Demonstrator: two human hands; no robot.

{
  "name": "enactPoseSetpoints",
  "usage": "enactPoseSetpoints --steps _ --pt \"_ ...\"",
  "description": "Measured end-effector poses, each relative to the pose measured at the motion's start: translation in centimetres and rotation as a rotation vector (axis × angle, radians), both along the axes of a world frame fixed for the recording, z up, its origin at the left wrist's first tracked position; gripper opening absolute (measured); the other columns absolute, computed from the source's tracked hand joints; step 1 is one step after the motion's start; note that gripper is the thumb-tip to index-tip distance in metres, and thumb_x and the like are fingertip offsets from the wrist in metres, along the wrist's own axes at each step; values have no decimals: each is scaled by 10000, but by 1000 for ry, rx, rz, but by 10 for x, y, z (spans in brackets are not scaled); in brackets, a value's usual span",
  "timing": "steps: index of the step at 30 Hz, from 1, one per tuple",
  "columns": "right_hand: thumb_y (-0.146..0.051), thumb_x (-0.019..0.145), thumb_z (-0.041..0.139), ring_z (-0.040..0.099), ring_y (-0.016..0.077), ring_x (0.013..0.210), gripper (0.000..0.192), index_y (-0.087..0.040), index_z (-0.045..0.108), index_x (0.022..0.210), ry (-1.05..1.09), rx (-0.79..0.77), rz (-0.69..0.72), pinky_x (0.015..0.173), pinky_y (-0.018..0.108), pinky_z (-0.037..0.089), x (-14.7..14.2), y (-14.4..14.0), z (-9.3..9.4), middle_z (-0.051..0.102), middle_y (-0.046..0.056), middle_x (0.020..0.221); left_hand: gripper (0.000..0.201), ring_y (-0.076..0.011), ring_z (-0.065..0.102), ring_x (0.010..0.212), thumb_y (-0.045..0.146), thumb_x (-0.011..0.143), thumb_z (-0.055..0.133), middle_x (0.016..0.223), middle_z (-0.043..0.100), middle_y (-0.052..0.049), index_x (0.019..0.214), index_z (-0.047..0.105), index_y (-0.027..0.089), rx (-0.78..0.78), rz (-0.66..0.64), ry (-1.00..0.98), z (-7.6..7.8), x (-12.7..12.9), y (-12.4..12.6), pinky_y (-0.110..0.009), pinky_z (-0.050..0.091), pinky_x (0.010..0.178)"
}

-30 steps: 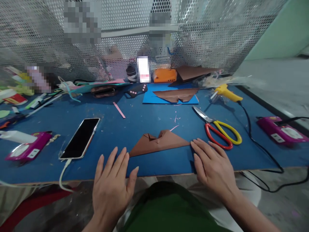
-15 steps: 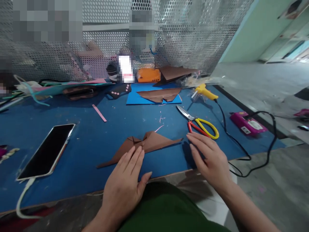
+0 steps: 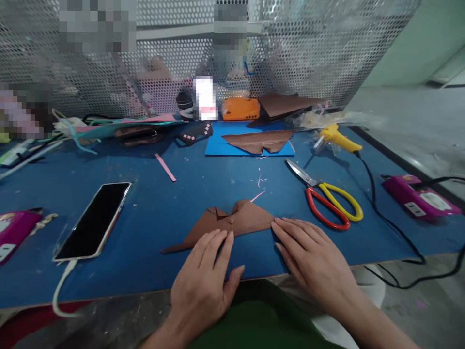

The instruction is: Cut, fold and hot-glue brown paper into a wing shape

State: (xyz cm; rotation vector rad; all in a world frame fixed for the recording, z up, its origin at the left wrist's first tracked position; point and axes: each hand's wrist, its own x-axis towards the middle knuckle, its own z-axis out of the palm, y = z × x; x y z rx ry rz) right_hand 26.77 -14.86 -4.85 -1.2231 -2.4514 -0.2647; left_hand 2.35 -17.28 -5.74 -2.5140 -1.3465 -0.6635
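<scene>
A folded piece of brown paper (image 3: 250,217) lies on the blue table in front of me, its left end a thin strip. My left hand (image 3: 207,271) rests with its fingertips on the paper's near edge, fingers stretched out and thumb apart. Flat over the paper's right tip lies my right hand (image 3: 312,252), fingers extended and covering that tip. Scissors (image 3: 314,184) with one red and one yellow handle lie just beyond the right hand. Small pink paper scraps (image 3: 259,182) are scattered behind the brown paper.
A phone (image 3: 95,220) with a white cable lies at left. Farther back are a pink strip (image 3: 165,167), a blue sheet (image 3: 214,148) bearing another brown piece (image 3: 259,141), and a yellow glue gun (image 3: 339,138). Its black cord runs down the right side near a purple power strip (image 3: 417,196).
My right hand has come down from beside the scissors onto the paper's right tip. My left hand stays on the near edge. The view has shifted left.
</scene>
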Motion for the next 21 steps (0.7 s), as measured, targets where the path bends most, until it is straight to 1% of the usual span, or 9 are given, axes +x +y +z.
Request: enactPoseSetpoints --steps 3,5,7,10,13,16,21 --pt "-149 970 470 640 262 1031 299 -69 682 1165 -28 33 20 927 435 490 0 6 3 723 133 1126 347 -307 593 1089 192 963 521 1136 654 -189 1252 617 25 -4 20 -61 2 -1 1 -438 550 878" --pt "-108 947 462 648 259 973 300 -58 693 1131 -48 28 75 910 431 481 -2 11 8 727 137 1088 296 -286 601 1047 123 956 513 1089 664 -164 1212 643 49 -20 36 -108 5 -3 1 -408 554 833" --pt "-76 927 455 649 251 931 304 -46 696 1109 -65 26 151 895 418 475 -7 17 13 729 141 1062 276 -266 608 1015 95 960 493 1063 675 -139 1177 663 76 -60 37 -139 9 -5 2 -381 556 791" --pt "-58 922 452 640 238 886 293 -48 702 1073 -75 48 243 868 400 469 -17 24 17 726 138 1021 271 -231 624 949 92 974 460 1001 692 -96 1122 686 110 -109 34 -168 15 -7 5 -340 554 725" --pt "-57 931 446 619 229 825 282 -58 711 1028 -61 69 299 816 392 466 -29 29 17 712 131 940 244 -206 631 883 103 975 472 930 696 -67 1061 699 123 -107 35 -189 19 -7 9 -314 542 691" --pt "-61 933 465 595 224 778 258 -69 717 986 -59 86 320 775 387 455 -40 31 15 687 115 859 206 -195 629 854 123 970 501 905 693 -55 1029 699 130 -104 38 -185 20 -6 13 -312 535 707" --pt "-56 922 484 558 231 746 242 -92 722 902 -104 127 341 733 386 433 -47 32 13 666 114 825 165 -189 623 834 137 960 532 888 684 -53 986 695 136 -104 41 -166 22 -6 17 -300 512 693"
